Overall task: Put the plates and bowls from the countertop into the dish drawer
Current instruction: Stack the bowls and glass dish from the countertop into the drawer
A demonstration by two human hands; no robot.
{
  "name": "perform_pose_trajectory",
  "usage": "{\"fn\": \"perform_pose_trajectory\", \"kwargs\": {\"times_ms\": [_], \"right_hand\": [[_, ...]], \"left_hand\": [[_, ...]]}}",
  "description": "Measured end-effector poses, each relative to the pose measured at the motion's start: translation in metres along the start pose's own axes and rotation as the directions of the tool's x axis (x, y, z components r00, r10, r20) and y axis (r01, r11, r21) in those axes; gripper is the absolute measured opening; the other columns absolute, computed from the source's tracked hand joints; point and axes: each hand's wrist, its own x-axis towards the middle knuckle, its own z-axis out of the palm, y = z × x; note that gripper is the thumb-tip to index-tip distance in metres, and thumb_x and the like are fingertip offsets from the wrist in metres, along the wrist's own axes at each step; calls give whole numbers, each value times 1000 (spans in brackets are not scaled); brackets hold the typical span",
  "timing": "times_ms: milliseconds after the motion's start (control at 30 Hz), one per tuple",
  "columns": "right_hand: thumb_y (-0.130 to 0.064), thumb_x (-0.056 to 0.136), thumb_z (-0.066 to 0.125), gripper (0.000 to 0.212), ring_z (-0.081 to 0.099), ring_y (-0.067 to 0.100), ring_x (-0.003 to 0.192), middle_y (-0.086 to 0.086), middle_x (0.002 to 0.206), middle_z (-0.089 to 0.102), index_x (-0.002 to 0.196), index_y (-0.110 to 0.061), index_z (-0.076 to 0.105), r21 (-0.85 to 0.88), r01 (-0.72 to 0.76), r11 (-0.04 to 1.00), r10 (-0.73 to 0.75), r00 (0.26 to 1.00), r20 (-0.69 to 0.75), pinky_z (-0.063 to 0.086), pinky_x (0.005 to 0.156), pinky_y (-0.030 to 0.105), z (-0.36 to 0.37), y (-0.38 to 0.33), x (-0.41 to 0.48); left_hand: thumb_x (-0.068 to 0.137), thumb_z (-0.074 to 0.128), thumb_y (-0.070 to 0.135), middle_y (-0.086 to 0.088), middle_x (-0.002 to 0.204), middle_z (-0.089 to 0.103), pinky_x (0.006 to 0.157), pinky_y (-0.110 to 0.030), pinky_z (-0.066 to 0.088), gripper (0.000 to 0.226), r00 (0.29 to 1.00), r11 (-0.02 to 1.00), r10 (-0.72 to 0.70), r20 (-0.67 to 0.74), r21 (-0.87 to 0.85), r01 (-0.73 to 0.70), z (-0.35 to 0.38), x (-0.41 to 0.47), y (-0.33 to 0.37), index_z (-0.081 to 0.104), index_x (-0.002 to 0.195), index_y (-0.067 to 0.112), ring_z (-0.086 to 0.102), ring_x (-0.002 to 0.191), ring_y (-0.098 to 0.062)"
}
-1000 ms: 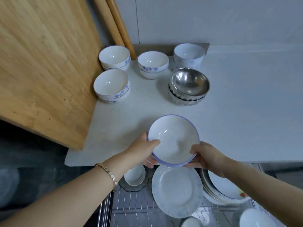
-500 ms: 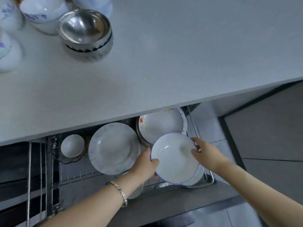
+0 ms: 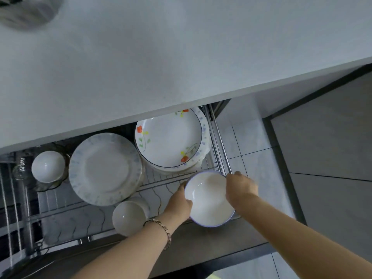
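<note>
Wire drawer, perhaps ceramic round bowl

The tabletop looks smooth, matt and pale grey. The drawer rack is shiny chromed metal wire. The bowl and the plates are glossy glazed ceramic, catching highlights. The bracelet looks like polished metal links. At two o'clock, the floor tiles have a faint sheen.

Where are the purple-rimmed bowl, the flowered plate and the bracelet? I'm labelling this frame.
purple-rimmed bowl (image 3: 208,199): head view, inner bottom.
flowered plate (image 3: 168,140): head view, plain centre.
bracelet (image 3: 164,231): head view, links on the left wrist.
</note>
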Motion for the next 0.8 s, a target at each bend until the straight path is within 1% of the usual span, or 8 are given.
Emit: {"fn": "perform_pose_trajectory", "kwargs": {"times_ms": [100,200,267,533,633,733,767,800], "right_hand": [[-4,90,44,40,55,25,120,8,129,50,130,-12,47,-56,44,997,-46,998,-37,46,95,33,4,-4,3],[-2,90,42,44,50,27,119,9,131,46,133,-12,43,-88,186,979,-198,969,-148,46,92,35,7,-11,7],[1,89,40,45,47,28,121,9,131,50,132,-11,45,-112,266,957,-282,945,-167,45,92,35,6,-15,10],[5,87,42,41,52,26,118,10,121,58,121,-10,56,-154,252,955,-272,953,-129,48,91,34,-4,-19,20],[2,87,46,37,53,26,117,9,122,57,121,-10,54,-188,240,953,-262,960,-103,47,92,32,-8,-25,11],[-8,90,45,31,55,26,114,9,122,56,121,-11,53,-123,237,964,-251,962,-111,47,91,33,-21,-38,-4],[-12,92,44,31,57,27,113,9,122,57,122,-12,53,-97,250,964,-260,959,-113,47,91,34,-30,-44,-10],[-15,93,43,33,58,28,113,9,123,58,123,-13,54,-70,263,962,-270,957,-109,48,91,35,-40,-51,-16]], "left_hand": [[92,36,0,-11,140,48,98,-30,42,66,1000,1000,-8,29,10,8,-1,1,-1,18,150,26,49,125,-28],[93,37,5,-10,143,45,100,-34,43,70,996,999,-33,82,2,33,-3,6,-1,10,151,33,49,125,-31],[91,38,4,-8,145,43,102,-36,42,72,992,998,-48,117,-32,52,-4,11,-2,11,151,34,47,127,-31],[87,36,-4,-8,143,44,105,-42,44,70,983,976,-68,172,-194,101,-6,20,-4,28,146,33,42,129,-31],[89,41,3,-9,142,44,102,-44,47,63,970,971,-102,219,-189,145,-11,12,-1,28,144,30,46,123,-30],[92,48,22,-12,149,38,105,-35,40,69,987,995,-83,139,-37,89,-26,-1,5,14,151,18,43,132,-29],[93,47,23,-12,148,40,104,-33,39,63,995,999,-45,85,-20,47,-37,-7,7,20,149,15,44,132,-27],[94,45,22,-13,141,47,100,-31,40,49,999,999,24,21,-22,-23,-50,-12,7,37,141,15,49,126,-25]]}}
